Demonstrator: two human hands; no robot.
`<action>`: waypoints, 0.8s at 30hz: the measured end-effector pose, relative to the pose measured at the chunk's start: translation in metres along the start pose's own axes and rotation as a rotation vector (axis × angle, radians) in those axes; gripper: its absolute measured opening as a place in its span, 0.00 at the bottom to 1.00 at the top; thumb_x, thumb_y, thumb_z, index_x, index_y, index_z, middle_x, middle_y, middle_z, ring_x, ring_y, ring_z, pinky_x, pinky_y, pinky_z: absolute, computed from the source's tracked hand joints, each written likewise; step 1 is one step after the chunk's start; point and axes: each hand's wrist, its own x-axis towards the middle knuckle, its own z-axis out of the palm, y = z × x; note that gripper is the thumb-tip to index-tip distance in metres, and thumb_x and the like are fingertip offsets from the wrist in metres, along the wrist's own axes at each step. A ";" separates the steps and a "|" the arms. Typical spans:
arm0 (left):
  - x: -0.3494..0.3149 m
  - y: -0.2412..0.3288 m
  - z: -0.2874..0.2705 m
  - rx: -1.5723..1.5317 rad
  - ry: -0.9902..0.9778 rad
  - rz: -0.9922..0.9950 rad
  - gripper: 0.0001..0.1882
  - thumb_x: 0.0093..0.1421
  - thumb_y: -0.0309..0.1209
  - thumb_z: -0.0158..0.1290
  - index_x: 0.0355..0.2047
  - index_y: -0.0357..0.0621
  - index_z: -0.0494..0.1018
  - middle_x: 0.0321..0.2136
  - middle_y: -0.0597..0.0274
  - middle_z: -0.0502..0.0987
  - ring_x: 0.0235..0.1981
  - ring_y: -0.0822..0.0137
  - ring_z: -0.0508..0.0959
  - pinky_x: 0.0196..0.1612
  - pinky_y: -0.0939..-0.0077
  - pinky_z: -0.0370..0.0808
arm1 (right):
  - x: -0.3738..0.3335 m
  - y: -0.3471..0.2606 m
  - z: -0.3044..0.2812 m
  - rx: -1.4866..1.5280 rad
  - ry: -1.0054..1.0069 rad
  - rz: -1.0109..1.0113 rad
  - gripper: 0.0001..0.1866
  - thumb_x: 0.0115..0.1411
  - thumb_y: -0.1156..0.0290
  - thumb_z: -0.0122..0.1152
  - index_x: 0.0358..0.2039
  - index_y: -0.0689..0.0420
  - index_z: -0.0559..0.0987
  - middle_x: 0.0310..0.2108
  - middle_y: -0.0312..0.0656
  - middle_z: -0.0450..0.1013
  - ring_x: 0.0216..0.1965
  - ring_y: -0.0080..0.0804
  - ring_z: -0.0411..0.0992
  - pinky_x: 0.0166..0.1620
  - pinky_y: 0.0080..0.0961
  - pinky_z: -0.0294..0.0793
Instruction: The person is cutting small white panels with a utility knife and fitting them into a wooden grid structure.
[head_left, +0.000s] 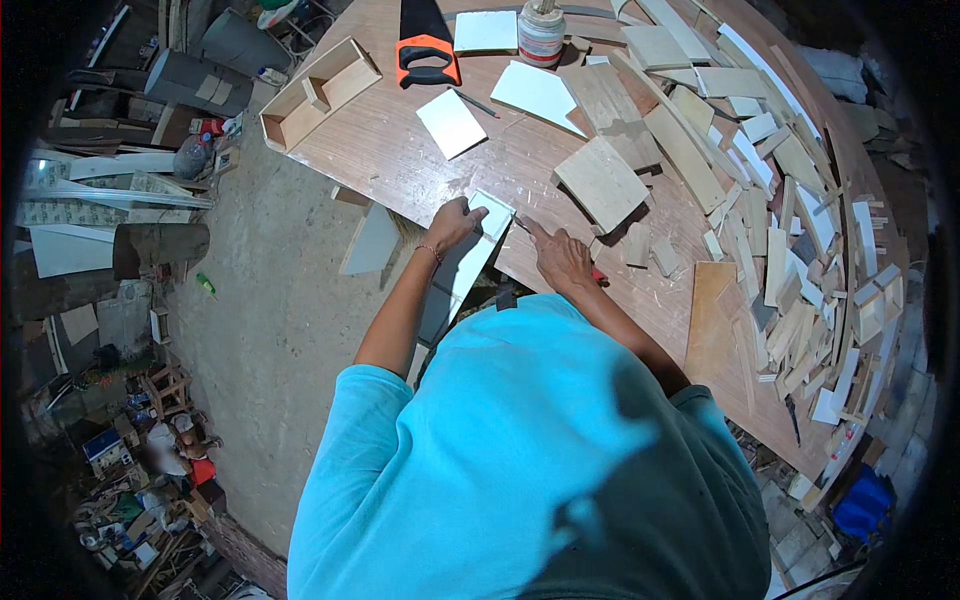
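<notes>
My left hand point(455, 226) is closed on the edge of a long white board point(470, 262), its thumb lying over the top face. One end of this board rests on the table's near edge, and the rest slants down toward my body. My right hand point(563, 259) grips a slim tool whose red handle end point(599, 276) shows below the palm. The index finger stretches along the tool toward its dark tip, which is at or close to the board's right corner. My palm hides most of the tool, so its exact kind cannot be made out.
On the wooden table point(390, 140) lie an orange-handled handsaw point(427, 62), an open wooden box point(320, 95), a white square panel point(451, 124) and a pencil point(476, 103). A jar point(541, 35) stands at the back. Wood offcuts point(790, 230) pile up at right.
</notes>
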 end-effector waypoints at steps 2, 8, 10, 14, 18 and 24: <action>-0.006 0.000 0.002 0.007 -0.001 -0.009 0.25 0.51 0.48 0.53 0.26 0.31 0.70 0.23 0.42 0.74 0.28 0.51 0.74 0.33 0.63 0.69 | 0.000 -0.002 -0.001 0.098 -0.008 0.054 0.18 0.60 0.66 0.41 0.52 0.43 0.65 0.28 0.58 0.70 0.32 0.56 0.72 0.34 0.49 0.68; -0.011 0.007 0.001 -0.015 -0.008 -0.059 0.25 0.52 0.47 0.52 0.24 0.30 0.70 0.22 0.41 0.73 0.26 0.51 0.74 0.33 0.63 0.69 | 0.001 0.002 -0.001 0.200 -0.017 0.033 0.12 0.60 0.61 0.43 0.43 0.51 0.66 0.29 0.56 0.71 0.33 0.57 0.71 0.35 0.50 0.67; -0.009 0.004 0.001 -0.023 -0.031 -0.077 0.25 0.52 0.47 0.52 0.23 0.30 0.70 0.21 0.41 0.73 0.26 0.52 0.74 0.32 0.63 0.69 | 0.002 0.002 0.002 0.185 -0.033 0.046 0.12 0.60 0.61 0.44 0.42 0.51 0.65 0.29 0.56 0.71 0.33 0.57 0.71 0.35 0.51 0.67; -0.004 -0.005 0.003 -0.101 -0.036 -0.065 0.24 0.53 0.47 0.53 0.18 0.35 0.66 0.15 0.62 0.63 0.20 0.69 0.62 0.24 0.69 0.62 | 0.004 0.000 0.005 0.134 -0.031 0.050 0.12 0.60 0.60 0.43 0.42 0.51 0.66 0.29 0.56 0.70 0.33 0.56 0.71 0.34 0.50 0.67; -0.002 -0.001 0.002 -0.104 -0.035 -0.077 0.23 0.53 0.46 0.53 0.18 0.37 0.66 0.15 0.64 0.63 0.20 0.70 0.61 0.23 0.71 0.62 | 0.008 0.001 0.003 0.146 -0.072 0.081 0.12 0.60 0.60 0.43 0.42 0.51 0.66 0.30 0.55 0.70 0.33 0.56 0.71 0.34 0.49 0.67; 0.003 -0.015 0.003 -0.137 -0.053 -0.072 0.24 0.52 0.46 0.53 0.19 0.33 0.67 0.15 0.52 0.68 0.20 0.62 0.67 0.27 0.67 0.66 | 0.012 0.002 0.003 0.087 -0.004 -0.012 0.10 0.60 0.62 0.42 0.39 0.51 0.66 0.28 0.57 0.70 0.31 0.58 0.70 0.32 0.51 0.67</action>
